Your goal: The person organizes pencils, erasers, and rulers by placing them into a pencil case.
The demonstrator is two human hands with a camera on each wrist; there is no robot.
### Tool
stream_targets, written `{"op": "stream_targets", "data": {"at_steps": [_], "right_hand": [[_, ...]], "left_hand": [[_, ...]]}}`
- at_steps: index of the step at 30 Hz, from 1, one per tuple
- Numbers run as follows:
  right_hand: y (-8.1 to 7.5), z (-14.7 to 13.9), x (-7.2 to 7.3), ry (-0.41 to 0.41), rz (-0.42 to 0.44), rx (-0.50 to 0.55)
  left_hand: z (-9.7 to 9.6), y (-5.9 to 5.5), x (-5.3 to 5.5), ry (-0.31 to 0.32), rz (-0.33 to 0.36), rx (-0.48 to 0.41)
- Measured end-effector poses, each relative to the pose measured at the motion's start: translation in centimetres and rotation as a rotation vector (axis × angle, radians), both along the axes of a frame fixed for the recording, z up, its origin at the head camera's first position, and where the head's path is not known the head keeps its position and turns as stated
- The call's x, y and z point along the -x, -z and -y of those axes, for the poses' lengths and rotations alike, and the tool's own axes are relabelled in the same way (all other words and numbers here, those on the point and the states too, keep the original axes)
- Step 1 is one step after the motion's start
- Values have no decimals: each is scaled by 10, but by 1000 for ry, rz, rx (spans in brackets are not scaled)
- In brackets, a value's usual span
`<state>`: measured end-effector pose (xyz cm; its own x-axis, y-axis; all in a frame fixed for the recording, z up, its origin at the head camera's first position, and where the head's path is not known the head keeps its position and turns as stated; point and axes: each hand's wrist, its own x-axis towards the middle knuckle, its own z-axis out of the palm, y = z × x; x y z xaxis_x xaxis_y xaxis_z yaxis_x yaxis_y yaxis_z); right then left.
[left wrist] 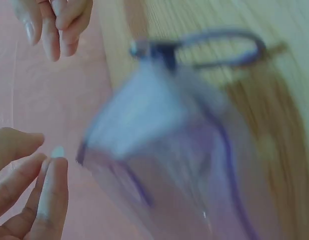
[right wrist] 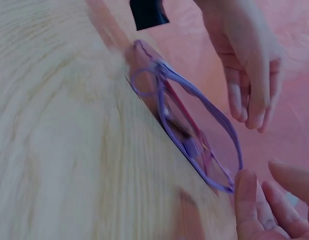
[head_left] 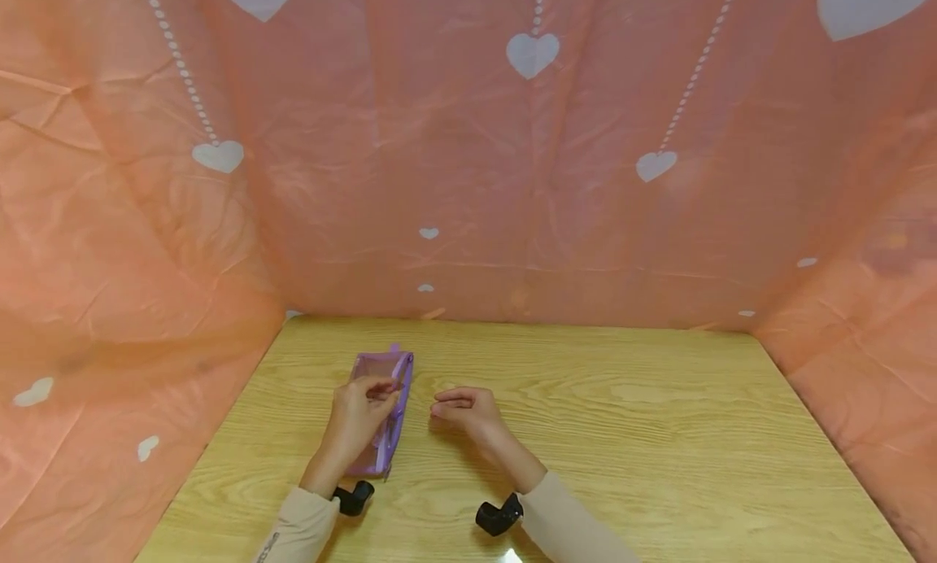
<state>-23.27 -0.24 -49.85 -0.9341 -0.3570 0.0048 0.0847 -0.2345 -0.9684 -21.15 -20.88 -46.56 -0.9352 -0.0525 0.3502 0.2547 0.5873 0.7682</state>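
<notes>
A purple see-through zip pouch point(head_left: 395, 425) lies on the table, left of the middle. In the right wrist view its mouth gapes, and dark and purple items point(right wrist: 190, 146), too unclear to name, show inside. My left hand point(head_left: 359, 412) hovers over the pouch with fingers loosely bent. A gap separates its thumb and fingertips in the left wrist view, and nothing is between them. To the right of the pouch, my right hand point(head_left: 472, 412) is held above the table, fingers relaxed and holding nothing. The pouch's zip pull ring point(left wrist: 219, 47) looks blurred in the left wrist view.
The wood-grain table point(head_left: 622, 433) extends right of the hands. Orange-pink cloth point(head_left: 468, 197) printed with white hearts walls the back and both sides. Black wrist cameras point(head_left: 500, 515) sit at both cuffs.
</notes>
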Motion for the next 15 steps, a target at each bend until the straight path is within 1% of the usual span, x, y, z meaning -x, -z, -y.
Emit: {"op": "stream_targets", "data": {"at_steps": [4,7,12,15], "right_hand": [[-4,-14,3,27,25,16],[-6,-25,5,46,34,2],[-9,-42,6,97,22,-67],[-13,-51,5,132,-11,-136]], "left_hand": [[-7,-1,1,29,-4,1],[-13,0,0,44,-18,25],[-23,5,-3,34,-27,77],[-28,8,-2,55,-53,88]]}}
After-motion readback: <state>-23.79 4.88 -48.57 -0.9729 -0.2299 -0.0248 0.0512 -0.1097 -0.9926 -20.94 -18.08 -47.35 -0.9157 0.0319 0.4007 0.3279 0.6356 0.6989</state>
